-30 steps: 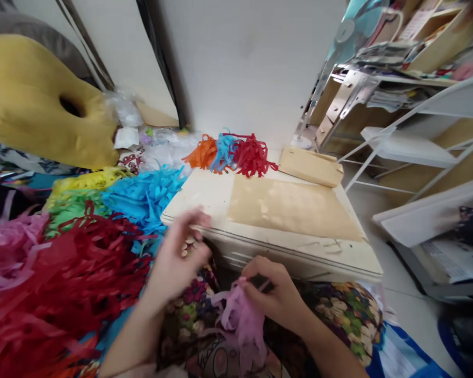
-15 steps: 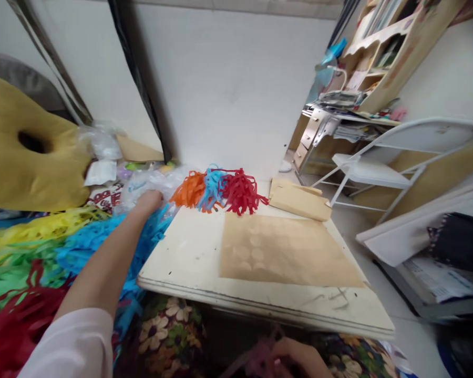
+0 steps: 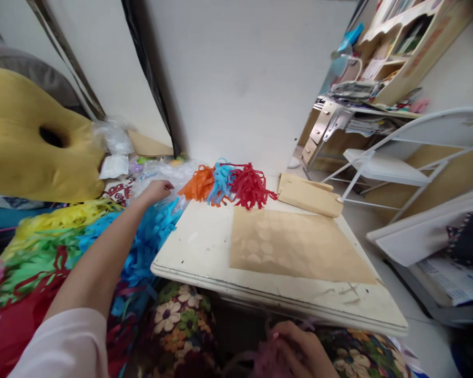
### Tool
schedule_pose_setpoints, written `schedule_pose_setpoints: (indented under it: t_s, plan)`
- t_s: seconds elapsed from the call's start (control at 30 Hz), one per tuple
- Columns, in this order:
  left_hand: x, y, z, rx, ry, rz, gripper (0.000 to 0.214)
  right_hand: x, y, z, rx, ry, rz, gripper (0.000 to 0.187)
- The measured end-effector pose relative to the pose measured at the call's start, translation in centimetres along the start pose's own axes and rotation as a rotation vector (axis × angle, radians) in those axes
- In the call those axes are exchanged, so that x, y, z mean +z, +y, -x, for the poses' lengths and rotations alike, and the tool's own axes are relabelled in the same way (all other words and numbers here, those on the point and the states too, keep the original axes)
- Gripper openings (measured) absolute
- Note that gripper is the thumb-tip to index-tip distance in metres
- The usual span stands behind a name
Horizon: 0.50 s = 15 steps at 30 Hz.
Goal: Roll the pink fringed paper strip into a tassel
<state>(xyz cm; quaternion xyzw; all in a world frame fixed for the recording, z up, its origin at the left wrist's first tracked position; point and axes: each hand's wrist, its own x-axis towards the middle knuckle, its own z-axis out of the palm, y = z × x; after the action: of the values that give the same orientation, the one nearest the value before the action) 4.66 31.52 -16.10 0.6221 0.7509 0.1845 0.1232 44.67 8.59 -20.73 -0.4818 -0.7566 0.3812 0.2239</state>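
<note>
My left hand (image 3: 160,190) reaches out above clear plastic wrapping (image 3: 163,172) and a pile of blue fringed paper (image 3: 150,236). Its fingers are curled in; whatever they may hold is too small to make out. Low in the view, in front of the table edge, my right hand (image 3: 301,346) is closed on a dim pinkish-purple paper tassel (image 3: 270,354). Across the table's back left lie an orange tassel (image 3: 200,184), a light-blue tassel (image 3: 221,181) and a red tassel (image 3: 252,186), side by side.
A brown paper sheet (image 3: 299,244) lies flat on the white table (image 3: 197,247), with a folded piece of brown card (image 3: 309,195) behind it. Yellow (image 3: 63,215), green (image 3: 43,252) and red (image 3: 19,310) fringed paper is heaped at left. A white folding chair (image 3: 394,165) stands right.
The view has turned slightly left, shifting the scene rightward. My left hand has turned, with its fingers now showing toward the right. My right hand and the purple tassel have risen slightly.
</note>
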Motion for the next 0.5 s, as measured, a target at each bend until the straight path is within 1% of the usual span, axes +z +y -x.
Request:
schedule_pose_setpoints:
  t_s: [0.07,0.13,0.23,0.3,0.4,0.43,0.5]
  plan:
    - [-0.7,0.3,0.9,0.004,0.048,0.037,0.013,0.1,-0.1,-0.3,-0.026,-0.007,-0.009,0.02]
    - [-1.4,0.9,2.2,0.015,0.1,0.09,0.007,0.1,-0.5,-0.6,-0.035,0.012,-0.038,0.02]
    - [-2.5,2.2,4.4,0.054,0.175,0.201,0.013,-0.2,-1.6,-1.2,-0.079,0.037,-0.131,0.018]
    - [-3.2,3.5,6.1,0.1,0.204,0.298,0.017,-0.5,-2.2,-1.6,-0.122,0.047,-0.183,0.017]
    - [-3.9,6.1,9.2,0.194,0.19,0.441,0.018,-0.6,-2.8,-2.1,-0.123,0.06,-0.243,0.016]
    - [-3.9,7.2,10.5,0.228,0.169,0.485,0.016,-0.6,-2.9,-2.3,-0.115,0.065,-0.265,0.016]
    - [-3.3,9.3,13.2,0.292,0.074,0.596,0.011,-0.4,-3.0,-2.4,-0.08,0.08,-0.351,0.016]
